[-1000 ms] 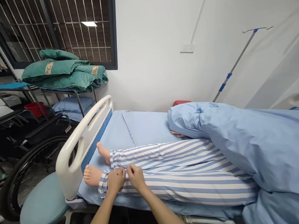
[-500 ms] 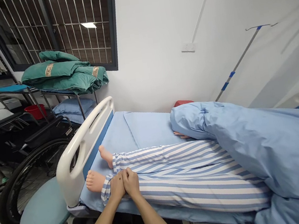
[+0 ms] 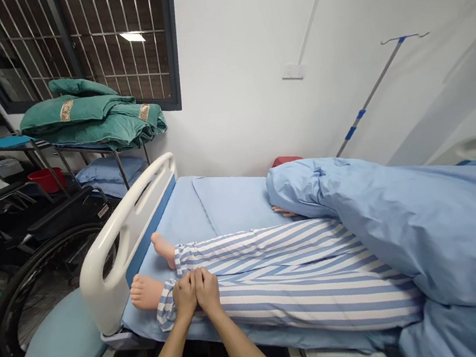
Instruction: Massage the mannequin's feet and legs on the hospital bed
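A manikin lies on a hospital bed in blue-and-white striped pyjama trousers [image 3: 299, 300], its bare near foot [image 3: 146, 292] and far foot [image 3: 163, 250] showing. My left hand [image 3: 185, 296] and my right hand [image 3: 208, 292] lie side by side on the near trouser leg, just above the ankle cuff, with their fingers touching the cloth. Whether they grip it, I cannot tell. A blue blanket [image 3: 426, 229] hides the manikin's upper body, and only its fingers [image 3: 284, 212] show at the blanket's edge.
A white bed footboard [image 3: 124, 218] stands left of the feet, with a round blue stool [image 3: 61, 351] and a wheelchair [image 3: 42, 271] beyond it. Green folded linens [image 3: 92, 119] sit on a metal rack against the wall. An IV pole [image 3: 368, 95] leans near the bed.
My two hands have moved from slightly apart to pressed side by side on the trouser leg. The whole view has drifted slightly left and up.
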A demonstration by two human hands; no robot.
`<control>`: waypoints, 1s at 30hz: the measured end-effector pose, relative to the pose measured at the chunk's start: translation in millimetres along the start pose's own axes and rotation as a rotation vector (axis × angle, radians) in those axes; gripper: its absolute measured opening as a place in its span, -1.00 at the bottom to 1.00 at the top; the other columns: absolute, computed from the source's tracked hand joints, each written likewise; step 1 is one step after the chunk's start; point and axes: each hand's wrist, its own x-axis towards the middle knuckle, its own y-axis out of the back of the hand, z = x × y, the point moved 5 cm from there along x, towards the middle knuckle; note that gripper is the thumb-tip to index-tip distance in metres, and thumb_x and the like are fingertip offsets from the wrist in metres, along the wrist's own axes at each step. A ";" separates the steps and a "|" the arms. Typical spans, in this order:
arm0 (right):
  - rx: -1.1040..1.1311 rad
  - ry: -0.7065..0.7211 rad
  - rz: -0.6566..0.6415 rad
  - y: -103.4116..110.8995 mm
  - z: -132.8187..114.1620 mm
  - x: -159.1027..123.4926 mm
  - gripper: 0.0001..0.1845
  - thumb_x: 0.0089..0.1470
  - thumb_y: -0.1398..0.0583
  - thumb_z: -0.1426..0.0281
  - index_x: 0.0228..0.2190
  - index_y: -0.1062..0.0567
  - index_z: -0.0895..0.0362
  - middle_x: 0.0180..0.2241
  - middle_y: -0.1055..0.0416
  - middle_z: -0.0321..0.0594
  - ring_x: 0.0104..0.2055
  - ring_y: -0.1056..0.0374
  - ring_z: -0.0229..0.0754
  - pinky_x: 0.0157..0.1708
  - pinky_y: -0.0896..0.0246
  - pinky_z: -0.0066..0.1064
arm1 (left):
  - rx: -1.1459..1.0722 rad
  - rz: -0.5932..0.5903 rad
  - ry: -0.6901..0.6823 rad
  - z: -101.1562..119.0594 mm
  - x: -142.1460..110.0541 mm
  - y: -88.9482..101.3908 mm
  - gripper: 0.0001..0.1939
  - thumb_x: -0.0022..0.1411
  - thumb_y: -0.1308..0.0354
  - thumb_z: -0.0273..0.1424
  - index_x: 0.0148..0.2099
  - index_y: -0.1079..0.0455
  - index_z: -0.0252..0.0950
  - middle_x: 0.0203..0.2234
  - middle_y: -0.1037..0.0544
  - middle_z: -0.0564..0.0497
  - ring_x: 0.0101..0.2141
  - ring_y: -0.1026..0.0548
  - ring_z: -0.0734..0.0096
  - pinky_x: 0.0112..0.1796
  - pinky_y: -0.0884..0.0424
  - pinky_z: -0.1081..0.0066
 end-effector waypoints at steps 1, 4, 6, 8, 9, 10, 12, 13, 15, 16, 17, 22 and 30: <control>-0.002 -0.002 0.005 0.2 -0.6 -0.1 -0.60 0.15 0.09 0.25 -0.63 -0.28 0.10 -0.68 -0.28 -0.32 -0.61 -0.15 -0.27 -0.55 0.16 -0.44 | 0.004 -0.008 -0.010 -0.9 0.1 -1.1 -0.63 0.24 0.21 -0.27 -0.43 -0.34 -0.29 -0.53 -0.50 -0.08 -0.46 -0.41 0.36 -0.41 -0.15 0.43; -0.006 -0.005 0.020 0.6 -5.3 0.2 -0.60 0.14 0.09 0.26 -0.64 -0.30 0.10 -0.68 -0.28 -0.31 -0.61 -0.15 -0.26 -0.56 0.18 -0.44 | -0.032 -0.022 -0.055 -2.7 3.3 -1.4 -0.65 0.24 0.21 -0.28 -0.40 -0.35 -0.29 -0.50 -0.51 -0.08 -0.44 -0.43 0.35 -0.38 -0.19 0.43; 0.001 0.002 0.020 0.1 -12.6 1.5 -0.59 0.14 0.10 0.27 -0.64 -0.30 0.10 -0.68 -0.28 -0.31 -0.62 -0.14 -0.27 -0.56 0.18 -0.44 | -0.066 -0.007 -0.083 -5.6 6.4 -1.0 -0.66 0.23 0.21 -0.31 -0.40 -0.35 -0.29 -0.48 -0.52 -0.07 -0.44 -0.43 0.36 -0.38 -0.22 0.43; 0.008 0.034 -0.005 -2.3 -23.3 3.2 -0.59 0.14 0.09 0.28 -0.65 -0.29 0.10 -0.69 -0.26 -0.32 -0.62 -0.12 -0.28 -0.56 0.20 -0.44 | -0.079 0.031 -0.088 -11.3 9.5 -1.1 -0.69 0.19 0.20 -0.38 -0.43 -0.33 -0.28 -0.49 -0.51 -0.06 -0.45 -0.42 0.37 -0.38 -0.24 0.43; 0.012 0.054 -0.021 -4.3 -28.7 3.8 -0.60 0.14 0.09 0.28 -0.66 -0.28 0.10 -0.69 -0.25 -0.32 -0.62 -0.10 -0.29 -0.56 0.21 -0.44 | -0.074 0.053 -0.077 -15.1 10.8 -1.5 -0.70 0.17 0.20 -0.41 -0.46 -0.32 -0.28 -0.51 -0.50 -0.06 -0.47 -0.41 0.37 -0.39 -0.25 0.43; 0.019 0.069 -0.033 -6.4 -32.9 3.9 -0.60 0.13 0.08 0.28 -0.67 -0.27 0.11 -0.70 -0.23 -0.33 -0.63 -0.08 -0.29 -0.57 0.22 -0.44 | -0.065 0.074 -0.059 -19.0 11.8 -2.2 -0.71 0.14 0.20 -0.44 -0.48 -0.31 -0.27 -0.53 -0.49 -0.06 -0.49 -0.39 0.38 -0.40 -0.26 0.43; 0.057 0.057 -0.028 -10.4 -35.1 2.7 -0.60 0.13 0.07 0.28 -0.68 -0.23 0.11 -0.70 -0.20 -0.34 -0.62 -0.06 -0.31 -0.57 0.21 -0.45 | -0.050 0.092 -0.042 -24.5 12.3 -4.9 -0.72 0.12 0.20 -0.45 -0.52 -0.29 -0.26 -0.56 -0.47 -0.06 -0.51 -0.37 0.37 -0.41 -0.27 0.42; 0.091 0.028 -0.010 -11.9 -32.5 1.3 -0.60 0.14 0.08 0.28 -0.68 -0.21 0.11 -0.70 -0.18 -0.35 -0.62 -0.06 -0.31 -0.57 0.20 -0.46 | -0.042 0.092 -0.045 -25.6 11.8 -6.5 -0.72 0.12 0.20 -0.44 -0.52 -0.28 -0.26 -0.57 -0.47 -0.07 -0.51 -0.37 0.37 -0.40 -0.27 0.41; 0.168 -0.042 0.034 -14.2 -22.9 -2.4 -0.60 0.15 0.08 0.26 -0.67 -0.19 0.11 -0.69 -0.17 -0.36 -0.61 -0.07 -0.32 -0.56 0.16 -0.47 | -0.035 0.076 -0.072 -25.2 9.6 -9.7 -0.73 0.14 0.18 -0.40 -0.49 -0.30 -0.26 -0.53 -0.48 -0.09 -0.48 -0.39 0.33 -0.36 -0.29 0.38; 0.199 -0.068 0.048 -15.2 -17.7 -4.2 -0.60 0.15 0.07 0.26 -0.66 -0.18 0.11 -0.69 -0.16 -0.37 -0.60 -0.07 -0.32 -0.56 0.13 -0.47 | -0.038 0.067 -0.077 -24.6 8.3 -10.7 -0.72 0.15 0.18 -0.37 -0.47 -0.32 -0.26 -0.51 -0.49 -0.11 -0.46 -0.40 0.31 -0.33 -0.29 0.36; 0.219 -0.083 0.054 -16.1 -13.3 -5.6 -0.61 0.14 0.07 0.25 -0.66 -0.18 0.11 -0.69 -0.16 -0.37 -0.60 -0.08 -0.32 -0.56 0.12 -0.48 | -0.044 0.059 -0.075 -24.1 7.0 -11.2 -0.71 0.16 0.18 -0.35 -0.44 -0.33 -0.27 -0.50 -0.50 -0.12 -0.44 -0.40 0.30 -0.32 -0.30 0.34; 0.240 -0.094 0.044 -17.4 -5.5 -5.2 -0.60 0.14 0.05 0.23 -0.66 -0.19 0.11 -0.69 -0.19 -0.36 -0.59 -0.11 -0.30 -0.56 0.08 -0.47 | -0.141 0.046 -0.039 -16.4 6.6 -3.4 -0.69 0.16 0.17 -0.25 -0.44 -0.31 -0.28 -0.52 -0.48 -0.10 -0.45 -0.39 0.31 -0.31 -0.30 0.34; 0.168 -0.046 0.073 -19.6 -4.0 -0.6 -0.56 0.15 0.11 0.31 -0.66 -0.32 0.13 -0.67 -0.30 -0.30 -0.59 -0.16 -0.30 -0.57 0.11 -0.47 | -0.899 0.152 0.227 14.3 17.6 24.2 -0.56 0.11 0.10 -0.07 -0.63 0.08 -0.23 -0.77 -0.04 0.19 -0.69 -0.06 0.59 -0.63 -0.09 0.52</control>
